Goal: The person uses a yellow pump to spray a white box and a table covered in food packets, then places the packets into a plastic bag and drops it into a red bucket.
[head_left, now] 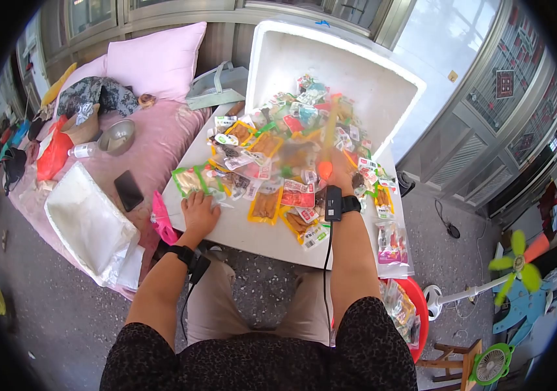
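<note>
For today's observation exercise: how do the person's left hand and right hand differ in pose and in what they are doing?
The left hand lies flat, fingers spread, on the white table beside a green snack packet; the right hand is raised among the heaped packets, gripping an orange stick-like tool. The left holds nothing; the right is closed. Both wrists carry black strapped devices with cables.

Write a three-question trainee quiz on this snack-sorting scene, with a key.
1. True or false: the left hand rests flat on the white foam lid, beside a green snack packet.
2. Which does the right hand grip? A) a blurred orange-yellow stick B) a phone C) a bowl
3. Fill in: the black smartphone lies on the ____ bedsheet.

Key: 1 true; 2 A; 3 pink.
</note>
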Action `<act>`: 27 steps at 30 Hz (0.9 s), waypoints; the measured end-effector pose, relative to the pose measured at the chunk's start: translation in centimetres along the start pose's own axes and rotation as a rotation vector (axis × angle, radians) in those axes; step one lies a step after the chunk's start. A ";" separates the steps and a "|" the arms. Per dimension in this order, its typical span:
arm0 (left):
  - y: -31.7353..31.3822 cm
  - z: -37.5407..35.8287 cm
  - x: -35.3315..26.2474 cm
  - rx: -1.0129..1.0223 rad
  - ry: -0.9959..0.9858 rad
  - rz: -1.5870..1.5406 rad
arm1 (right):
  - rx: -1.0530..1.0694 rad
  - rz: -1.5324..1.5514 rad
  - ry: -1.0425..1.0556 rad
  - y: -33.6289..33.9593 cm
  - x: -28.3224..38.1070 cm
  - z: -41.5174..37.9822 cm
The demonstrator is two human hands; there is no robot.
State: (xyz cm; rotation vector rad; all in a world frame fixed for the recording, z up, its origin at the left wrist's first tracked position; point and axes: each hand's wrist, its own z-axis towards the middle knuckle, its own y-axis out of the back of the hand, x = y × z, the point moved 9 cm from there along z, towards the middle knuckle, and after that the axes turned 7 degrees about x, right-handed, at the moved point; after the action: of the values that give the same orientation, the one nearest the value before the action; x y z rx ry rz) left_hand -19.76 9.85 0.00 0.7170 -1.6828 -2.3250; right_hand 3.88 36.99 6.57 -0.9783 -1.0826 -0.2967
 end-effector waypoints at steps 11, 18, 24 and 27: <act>0.4 -0.1 -0.3 -0.010 -0.013 -0.014 | -0.025 -0.281 -0.256 -1.9 -1.1 -5.3; 0.3 -0.3 -0.3 -0.030 -0.024 -0.009 | -0.126 -0.506 -0.440 1.6 2.7 -17.2; 0.1 -0.2 -0.1 -0.053 -0.022 0.008 | -0.120 -0.340 -0.404 1.3 5.5 -24.7; 0.0 -0.2 -0.3 -0.024 -0.026 0.015 | -0.188 -0.439 -0.267 0.7 5.5 -20.4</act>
State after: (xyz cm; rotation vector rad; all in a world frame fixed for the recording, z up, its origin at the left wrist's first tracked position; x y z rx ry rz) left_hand -19.45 9.83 0.07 0.6701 -1.6615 -2.3500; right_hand 19.30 22.61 8.39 -0.9564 -1.5371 -0.6483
